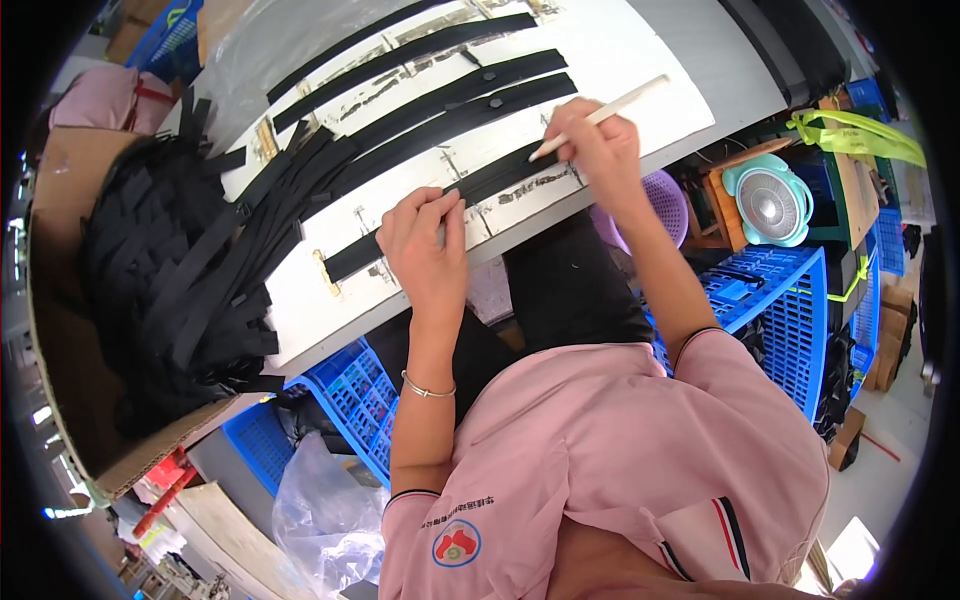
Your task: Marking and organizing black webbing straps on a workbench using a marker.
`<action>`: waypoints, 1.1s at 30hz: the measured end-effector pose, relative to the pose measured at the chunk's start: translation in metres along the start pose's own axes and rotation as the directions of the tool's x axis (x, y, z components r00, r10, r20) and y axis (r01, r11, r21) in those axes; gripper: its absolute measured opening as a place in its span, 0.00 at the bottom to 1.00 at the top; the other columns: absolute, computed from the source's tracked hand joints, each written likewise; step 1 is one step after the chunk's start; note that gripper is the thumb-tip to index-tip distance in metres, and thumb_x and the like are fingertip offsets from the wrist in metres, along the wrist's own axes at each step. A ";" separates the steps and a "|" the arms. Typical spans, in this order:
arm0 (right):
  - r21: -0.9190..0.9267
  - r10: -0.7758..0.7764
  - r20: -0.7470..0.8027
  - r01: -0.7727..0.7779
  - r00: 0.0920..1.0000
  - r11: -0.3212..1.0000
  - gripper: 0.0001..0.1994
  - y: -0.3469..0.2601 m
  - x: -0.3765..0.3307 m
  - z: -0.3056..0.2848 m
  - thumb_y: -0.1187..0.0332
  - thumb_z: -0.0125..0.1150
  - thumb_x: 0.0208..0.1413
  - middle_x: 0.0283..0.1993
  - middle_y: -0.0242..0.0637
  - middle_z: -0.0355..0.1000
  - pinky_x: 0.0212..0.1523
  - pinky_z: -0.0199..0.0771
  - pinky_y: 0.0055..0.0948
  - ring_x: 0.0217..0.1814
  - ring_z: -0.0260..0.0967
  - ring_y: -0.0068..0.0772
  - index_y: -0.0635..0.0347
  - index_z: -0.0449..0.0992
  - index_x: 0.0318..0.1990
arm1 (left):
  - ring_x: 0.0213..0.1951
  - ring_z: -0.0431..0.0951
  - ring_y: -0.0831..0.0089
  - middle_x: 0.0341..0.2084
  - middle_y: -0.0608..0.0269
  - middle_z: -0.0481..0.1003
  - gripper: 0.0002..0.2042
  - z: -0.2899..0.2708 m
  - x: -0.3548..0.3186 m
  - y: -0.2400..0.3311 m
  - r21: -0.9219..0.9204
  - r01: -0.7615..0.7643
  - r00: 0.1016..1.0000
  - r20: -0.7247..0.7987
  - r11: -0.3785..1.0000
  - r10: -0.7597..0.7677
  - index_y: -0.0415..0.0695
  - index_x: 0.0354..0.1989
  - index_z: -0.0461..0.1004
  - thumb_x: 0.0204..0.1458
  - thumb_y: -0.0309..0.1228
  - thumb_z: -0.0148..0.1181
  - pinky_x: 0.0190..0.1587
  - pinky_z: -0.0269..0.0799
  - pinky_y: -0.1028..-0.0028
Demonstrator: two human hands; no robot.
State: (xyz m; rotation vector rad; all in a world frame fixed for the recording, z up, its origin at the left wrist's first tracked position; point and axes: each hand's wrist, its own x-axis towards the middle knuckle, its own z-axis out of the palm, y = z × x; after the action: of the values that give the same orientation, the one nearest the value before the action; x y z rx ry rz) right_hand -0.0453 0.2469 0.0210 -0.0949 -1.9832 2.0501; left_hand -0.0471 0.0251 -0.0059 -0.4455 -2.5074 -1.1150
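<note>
A black fabric strap [497, 175] lies along the near edge of a white marked board [655, 118]. My left hand [425, 240] presses down on this strap with bent fingers, thumb and fingertips against it. In my right hand [602, 148] is a white marking pencil [630, 101], its tip touching the strap near its right end. More black straps [465, 82] lie in rows farther up the board, two of them bearing small dark pieces. To the left of my left hand, a tangled bundle of black straps [170, 260] spills from a cardboard box [60, 300] onto the board.
Clear plastic sheeting [265, 50] covers the table's far left. Below the table edge are blue plastic crates [795, 330], a purple basket [662, 210] and a turquoise fan [768, 200]. A clear plastic bag [325, 510] hangs at lower left. Black rolled material [795, 45] lies at the far right.
</note>
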 end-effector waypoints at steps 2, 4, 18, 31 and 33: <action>-0.060 -0.053 -0.081 0.049 0.995 0.997 0.12 0.001 0.012 -0.023 0.67 0.58 0.69 0.31 0.27 0.76 0.33 0.68 0.17 0.29 0.67 0.13 0.62 0.81 0.33 | 0.44 0.76 0.65 0.41 0.66 0.80 0.05 0.000 0.000 0.000 0.008 -0.007 1.000 0.005 1.000 0.007 0.45 0.37 0.84 0.52 0.27 0.71 0.52 0.65 0.67; -0.126 -0.034 -0.088 0.023 0.996 0.992 0.13 0.010 0.019 -0.033 0.66 0.58 0.69 0.31 0.26 0.76 0.32 0.67 0.17 0.29 0.66 0.13 0.62 0.81 0.33 | 0.44 0.76 0.65 0.41 0.66 0.80 0.05 -0.001 0.001 0.002 0.018 -0.008 1.000 0.006 1.000 0.008 0.46 0.37 0.84 0.52 0.26 0.71 0.52 0.65 0.67; -0.174 -0.020 0.004 0.020 1.000 0.985 0.12 0.025 0.018 -0.039 0.68 0.58 0.70 0.33 0.27 0.76 0.33 0.68 0.18 0.31 0.66 0.14 0.65 0.80 0.35 | 0.46 0.77 0.63 0.39 0.65 0.80 0.05 0.075 0.030 0.057 -0.120 -0.123 0.990 0.061 0.985 0.131 0.45 0.35 0.84 0.51 0.28 0.71 0.53 0.67 0.64; -0.217 -0.044 0.029 0.050 0.999 0.975 0.14 0.021 0.015 -0.040 0.66 0.60 0.68 0.25 0.28 0.72 0.30 0.66 0.20 0.27 0.65 0.15 0.66 0.79 0.32 | 0.46 0.76 0.64 0.39 0.67 0.80 0.05 0.078 0.028 0.056 -0.094 -0.128 0.990 0.048 0.987 0.133 0.44 0.34 0.83 0.50 0.27 0.71 0.54 0.65 0.65; -0.223 -0.032 0.049 0.042 0.998 0.974 0.14 0.020 0.014 -0.042 0.65 0.60 0.68 0.24 0.28 0.71 0.30 0.65 0.20 0.27 0.66 0.16 0.66 0.78 0.31 | 0.46 0.76 0.64 0.39 0.67 0.80 0.05 0.077 0.028 0.056 -0.089 -0.126 0.990 0.045 0.988 0.131 0.44 0.34 0.83 0.50 0.27 0.71 0.54 0.65 0.65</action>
State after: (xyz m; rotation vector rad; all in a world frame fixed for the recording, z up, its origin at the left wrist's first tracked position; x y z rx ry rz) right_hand -0.0513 0.2907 0.0013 -0.0577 -2.2210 1.8145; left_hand -0.0633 0.1229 -0.0058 -0.6569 -2.4410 -1.1777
